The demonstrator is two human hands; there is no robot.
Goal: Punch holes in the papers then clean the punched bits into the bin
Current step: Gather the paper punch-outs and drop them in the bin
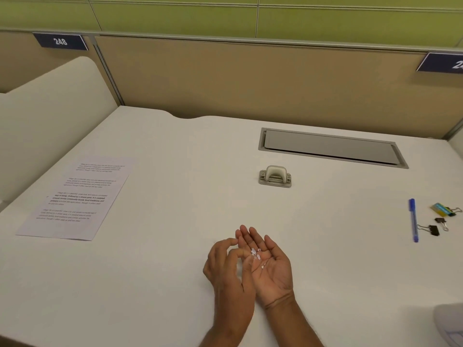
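My right hand (269,266) lies palm up just above the white desk, fingers straight, with several small white punched bits (256,254) in the palm. My left hand (226,266) is beside it on the left, fingers curled, thumb and forefinger close together at the edge of the right palm; whether they pinch a bit I cannot tell. The grey hole punch (275,177) stands further back in the middle of the desk. The printed papers (77,199) lie flat at the left. No bin is in view.
A blue pen (413,220), black binder clips (434,229) and a small yellow-green item (442,209) lie at the right. A grey cable flap (330,147) is set into the desk at the back. A pale object (451,321) sits at the lower right corner. Partition walls enclose the desk.
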